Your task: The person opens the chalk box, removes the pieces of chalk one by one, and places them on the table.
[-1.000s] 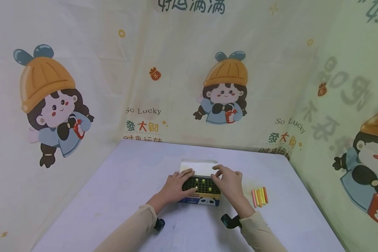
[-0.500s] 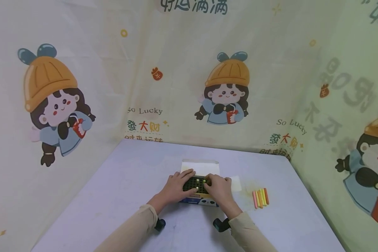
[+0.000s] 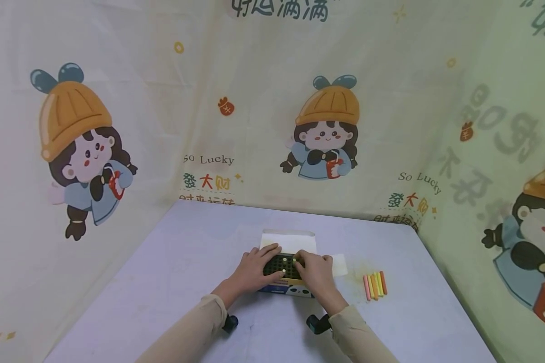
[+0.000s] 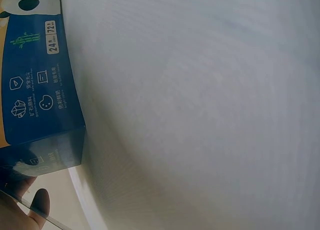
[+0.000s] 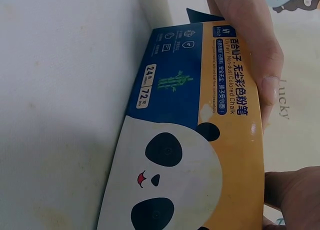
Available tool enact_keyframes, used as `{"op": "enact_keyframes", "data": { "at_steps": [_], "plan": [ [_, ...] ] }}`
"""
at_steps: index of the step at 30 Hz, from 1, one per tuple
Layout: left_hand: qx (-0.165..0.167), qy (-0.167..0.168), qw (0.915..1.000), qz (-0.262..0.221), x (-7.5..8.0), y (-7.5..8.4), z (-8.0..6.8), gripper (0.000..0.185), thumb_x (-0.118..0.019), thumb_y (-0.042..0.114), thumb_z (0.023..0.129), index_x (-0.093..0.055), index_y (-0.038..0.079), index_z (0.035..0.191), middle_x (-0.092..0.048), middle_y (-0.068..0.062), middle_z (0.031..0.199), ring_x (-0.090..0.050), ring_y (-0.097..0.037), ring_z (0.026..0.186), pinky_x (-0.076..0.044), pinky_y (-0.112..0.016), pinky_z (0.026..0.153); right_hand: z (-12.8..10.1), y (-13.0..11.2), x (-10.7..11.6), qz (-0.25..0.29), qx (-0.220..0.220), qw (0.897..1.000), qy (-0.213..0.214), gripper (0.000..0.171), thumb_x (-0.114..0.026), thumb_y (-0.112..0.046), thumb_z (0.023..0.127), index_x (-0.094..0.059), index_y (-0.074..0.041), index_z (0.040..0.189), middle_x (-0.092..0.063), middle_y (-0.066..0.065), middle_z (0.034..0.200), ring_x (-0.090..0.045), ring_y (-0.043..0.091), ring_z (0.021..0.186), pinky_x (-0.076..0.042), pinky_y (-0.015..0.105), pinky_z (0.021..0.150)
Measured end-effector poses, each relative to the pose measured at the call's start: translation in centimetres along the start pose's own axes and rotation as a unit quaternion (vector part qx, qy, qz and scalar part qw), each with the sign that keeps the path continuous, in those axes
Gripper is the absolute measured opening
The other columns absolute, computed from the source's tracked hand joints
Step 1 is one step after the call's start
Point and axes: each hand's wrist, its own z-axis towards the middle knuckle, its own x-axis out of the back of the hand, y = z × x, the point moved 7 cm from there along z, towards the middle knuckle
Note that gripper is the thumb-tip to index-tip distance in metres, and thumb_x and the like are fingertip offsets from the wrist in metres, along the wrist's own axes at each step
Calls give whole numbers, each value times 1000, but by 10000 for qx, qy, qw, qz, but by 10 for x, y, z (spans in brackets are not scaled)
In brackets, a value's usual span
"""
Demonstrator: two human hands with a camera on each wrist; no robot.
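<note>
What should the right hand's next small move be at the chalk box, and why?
Probably a pinch and straight upward lift of one chalk stick. The right hand sits over the open chalk box with its fingertips at the yellow-green stick ends standing in the dark grid, while the left hand braces the box's left side. Loose chalk sticks already lie on the table to the right.
</note>
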Motion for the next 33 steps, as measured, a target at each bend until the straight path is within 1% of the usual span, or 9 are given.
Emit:
{"op": "enact_keyframes", "data": {
  "at_steps": [5,12,18,25,28,33],
  "plan": [
    [-25,-34,10000,13,0,0,-1,77,-55,68,97,-39,29,161,-36,6,167,-48,-35,137,-39,-61,104,-1,-1,1,-53,70,9999,72,9,-74,-24,97,-75,-17,103,-79,0,91,-73,21,85,-38,64,100],
    [-21,-87,9999,52,0,-1,-1,77,-53,69,98,-38,30,162,-35,7,167,-48,-33,136,-40,-60,104,0,-2,2,-59,71,9999,107,9,-72,-24,99,-73,-17,104,-80,2,94,-74,24,87,-38,64,100],
    [-46,-72,10000,36,1,0,-1,77,-55,68,98,-39,29,162,-35,6,167,-48,-33,135,-40,-59,103,0,-3,4,-43,112,9998,138,9,-70,-25,100,-71,-18,105,-79,0,89,-73,21,82,-39,65,99],
    [16,-108,9999,-29,-1,-1,0,76,-54,69,98,-38,31,162,-34,8,168,-46,-34,139,-38,-61,106,1,-5,9,75,228,9993,286,7,-68,-23,102,-69,-16,104,-71,-6,77,-66,15,71,-40,64,97],
    [-7,-88,10000,-25,0,-1,0,77,-54,69,98,-39,29,162,-34,7,168,-46,-34,139,-38,-61,105,1,-6,13,132,222,9990,357,9,-64,-22,105,-65,-14,106,-71,-3,76,-66,16,69,-40,63,99],
    [-69,-12,9999,-72,3,1,0,76,-55,67,98,-41,27,161,-36,5,167,-47,-35,138,-39,-62,103,2,-9,16,211,230,9986,435,14,-58,-23,107,-61,-10,112,-74,1,80,-68,19,70,-40,63,101]
  ]
}}
